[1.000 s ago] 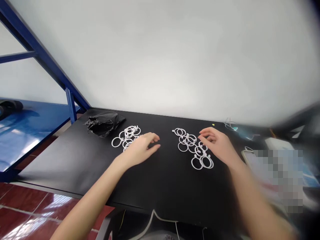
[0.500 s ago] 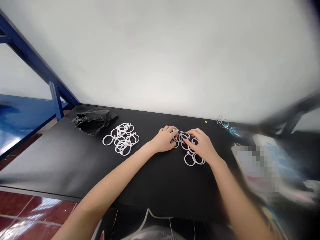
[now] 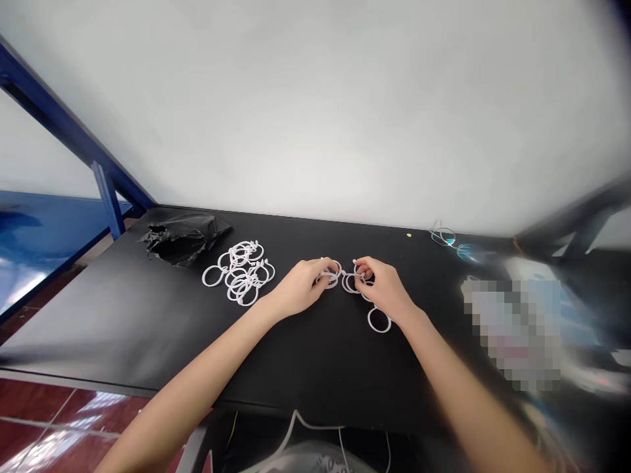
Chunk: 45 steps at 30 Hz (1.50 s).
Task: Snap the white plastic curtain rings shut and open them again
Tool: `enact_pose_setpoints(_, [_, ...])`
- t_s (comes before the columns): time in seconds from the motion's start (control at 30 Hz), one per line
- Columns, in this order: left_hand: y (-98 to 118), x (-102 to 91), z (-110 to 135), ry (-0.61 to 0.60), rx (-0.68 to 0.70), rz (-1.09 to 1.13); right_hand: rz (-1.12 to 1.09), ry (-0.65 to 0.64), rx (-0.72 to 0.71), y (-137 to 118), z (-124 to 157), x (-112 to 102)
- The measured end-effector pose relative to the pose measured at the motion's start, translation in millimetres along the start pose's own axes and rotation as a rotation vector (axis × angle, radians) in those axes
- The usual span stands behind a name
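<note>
My left hand (image 3: 304, 284) is closed on a few white shower curtain rings (image 3: 333, 282) at the middle of the black table. Its thumb and fingers pinch them near the tabletop. My right hand (image 3: 385, 288) faces it, fingers curled round more white curtain rings (image 3: 351, 284), partly hidden behind the fingers. Beneath the right wrist, a single white ring (image 3: 379, 320) lies flat on the table. Left of both hands lies a tangled pile of white curtain rings (image 3: 241, 274), some with small knobs at their ends.
A torn black plastic bag (image 3: 204, 233) lies at the back left of the black table (image 3: 123, 315). Eyeglasses (image 3: 444, 237) and a small yellow bit (image 3: 409, 234) lie at the back right. A blurred, pixelated item (image 3: 515, 335) is at the right. Behind stands a white wall (image 3: 315, 118).
My left hand has drawn left with rings in its fingers, and a gap now parts the hands. My right hand has curled its fingers onto rings. Fewer rings lie beneath it; the left pile is unchanged.
</note>
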<state>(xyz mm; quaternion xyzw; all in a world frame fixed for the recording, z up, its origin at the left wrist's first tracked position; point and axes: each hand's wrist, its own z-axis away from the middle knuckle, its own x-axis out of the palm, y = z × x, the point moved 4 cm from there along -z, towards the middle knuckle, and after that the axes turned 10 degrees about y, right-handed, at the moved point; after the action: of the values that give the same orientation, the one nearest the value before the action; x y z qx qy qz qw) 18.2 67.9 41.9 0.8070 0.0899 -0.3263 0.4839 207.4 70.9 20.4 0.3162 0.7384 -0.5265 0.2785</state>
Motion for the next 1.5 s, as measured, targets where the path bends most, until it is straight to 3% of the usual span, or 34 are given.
enact_pose_setpoints(0.2, [3, -9.1, 13, 0.040, -0.065, 0.004, 0.020, 0.044, -0.003, -6, 0, 1])
enact_pose_setpoints(0.4, [-9, -7.9, 19, 0.195, -0.276, 0.234, -0.396, 0.094, 0.130, -13, 7, -12])
enact_pose_setpoints(0.53, [-16, -0.9, 20, 0.247, -0.498, 0.596, -0.698, -0.068, 0.179, -23, 10, -13])
enact_pose_setpoints(0.63, [-11, 3.6, 20, 0.185, -0.552, 0.812, -0.881, -0.284, 0.225, -33, 15, -5])
enact_pose_setpoints(0.7, [-5, 5.0, 20, 0.115, -0.552, 0.892, -0.929, -0.351, 0.233, -37, 19, 1])
enact_pose_setpoints(0.77, [-1, 5.0, 20, 0.067, -0.560, 0.907, -0.945, -0.336, 0.236, -39, 22, 6])
enact_pose_setpoints(0.87, [1, 4.8, 21, 0.026, -0.578, 0.873, -0.912, -0.187, 0.245, -38, 24, 12])
enact_pose_setpoints(0.97, [1, 8.8, 23, -0.064, -0.584, 0.859, -0.758, -0.021, 0.204, -36, 25, 12])
enact_pose_setpoints(1.03, [1, 13.4, 25, -0.133, -0.576, 0.860, -0.645, 0.016, 0.169, -35, 23, 10])
enact_pose_setpoints(1.17, [-2, 17.9, 27, -0.149, -0.581, 0.874, -0.606, -0.067, 0.227, -32, 19, 9])
enact_pose_setpoints(1.37, [0, 12.8, 26, -0.169, -0.613, 0.925, -0.814, -0.185, 0.348, -32, 14, 2])
enact_pose_setpoints(1.5, [2, 7.1, 25, -0.142, -0.640, 1.021, -0.890, -0.154, 0.329, -28, 10, -3])
